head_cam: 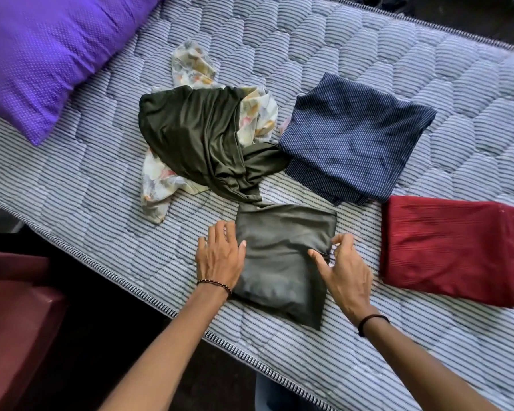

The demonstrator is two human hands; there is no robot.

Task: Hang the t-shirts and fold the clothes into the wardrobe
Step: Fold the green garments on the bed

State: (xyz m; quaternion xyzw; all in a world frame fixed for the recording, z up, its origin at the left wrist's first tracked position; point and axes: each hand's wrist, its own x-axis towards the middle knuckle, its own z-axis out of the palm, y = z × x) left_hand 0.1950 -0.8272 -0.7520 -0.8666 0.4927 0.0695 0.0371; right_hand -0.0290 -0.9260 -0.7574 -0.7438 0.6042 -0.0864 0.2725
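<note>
The folded grey garment (282, 262) lies low-centre in the frame, long axis running up the picture, squarely between my hands — left hand (220, 256) spread flat on its left edge, right hand (343, 268) thumb on the cloth, fingers curled at the right edge, grip unclear.

**Bedroom in a home**

A bare mattress (368, 51) with a striped, quilted cover fills the view; a purple pillow (42, 54) lies at its far left; a folded navy striped cloth (353, 134) and a folded dark red cloth (451, 250) sit on it, near a loose heap of an olive garment (196, 134) and a floral cloth (158, 179).
</note>
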